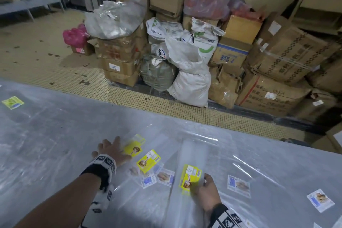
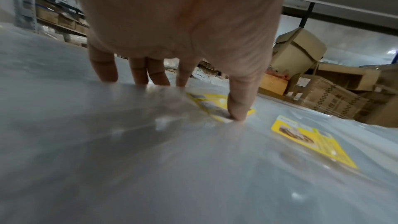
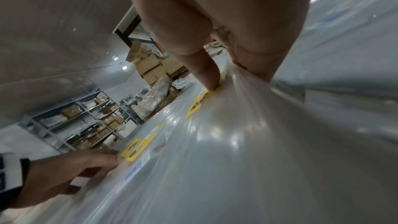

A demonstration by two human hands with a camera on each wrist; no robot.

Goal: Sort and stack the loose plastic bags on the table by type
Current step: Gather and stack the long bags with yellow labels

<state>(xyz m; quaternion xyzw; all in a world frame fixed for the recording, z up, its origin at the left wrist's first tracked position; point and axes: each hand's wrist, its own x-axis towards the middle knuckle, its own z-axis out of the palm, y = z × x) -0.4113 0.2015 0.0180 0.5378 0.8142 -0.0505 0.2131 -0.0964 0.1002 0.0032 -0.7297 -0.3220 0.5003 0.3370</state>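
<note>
Clear plastic bags with printed labels lie spread over the table (image 1: 55, 135). My left hand (image 1: 111, 144) lies flat, fingers straight, on a yellow-label bag (image 1: 132, 149); in the left wrist view the thumb (image 2: 239, 108) presses on that label (image 2: 208, 104). A second yellow-label bag (image 1: 149, 160) lies just to its right. My right hand (image 1: 203, 181) pinches a third yellow-label bag (image 1: 190, 177) between thumb and fingers, its clear length raised off the table. In the right wrist view the thumb (image 3: 206, 74) presses on that bag (image 3: 215, 134).
Bags with white-and-blue labels (image 1: 165, 177) (image 1: 238, 185) (image 1: 320, 201) lie near the front and right. A yellow-green label (image 1: 12, 102) sits far left. Beyond the table's far edge are a tiled floor (image 1: 46, 57), stacked cartons (image 1: 281, 57) and white sacks (image 1: 190, 83).
</note>
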